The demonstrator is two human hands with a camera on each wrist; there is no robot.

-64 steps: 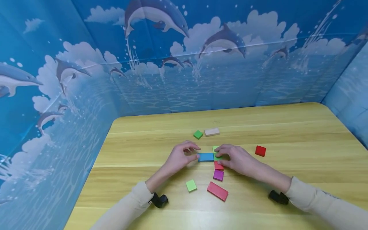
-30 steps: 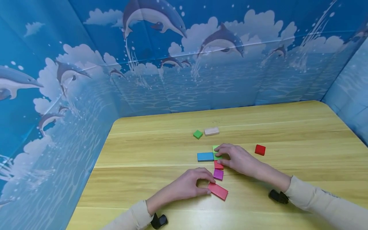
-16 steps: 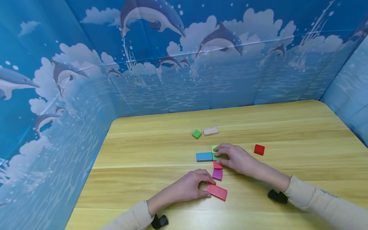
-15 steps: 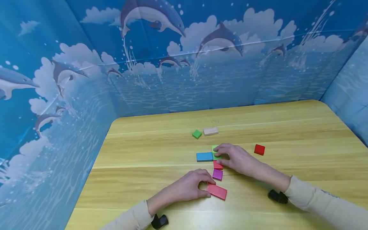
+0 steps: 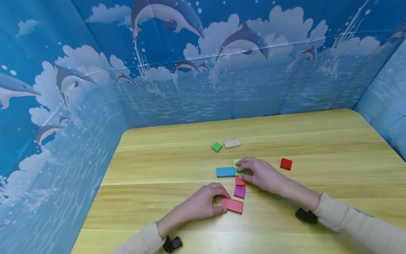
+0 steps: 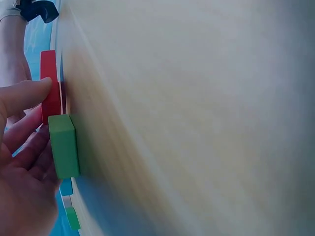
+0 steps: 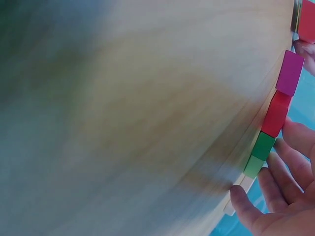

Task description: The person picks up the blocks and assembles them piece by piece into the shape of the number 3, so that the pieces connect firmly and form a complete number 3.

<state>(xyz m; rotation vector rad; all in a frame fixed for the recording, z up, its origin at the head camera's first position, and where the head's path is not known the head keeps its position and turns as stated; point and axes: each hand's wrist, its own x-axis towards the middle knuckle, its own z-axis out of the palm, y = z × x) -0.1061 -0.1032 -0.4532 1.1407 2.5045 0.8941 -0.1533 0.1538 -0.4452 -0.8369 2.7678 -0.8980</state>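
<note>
Your left grip (image 5: 204,201): pinching long red block (image 5: 233,205), near purple block (image 5: 239,192). Your right grip (image 5: 262,173): relaxed, beside green block (image 7: 262,146). Step, apparently: aligning; next move likely calls for gentle squaring-up.

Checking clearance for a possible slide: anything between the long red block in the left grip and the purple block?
No other block; in the head view, bare table shows between the long red block in the left grip and the purple block. Fingertips rest by the long red block's far left corner and might come close.
</note>
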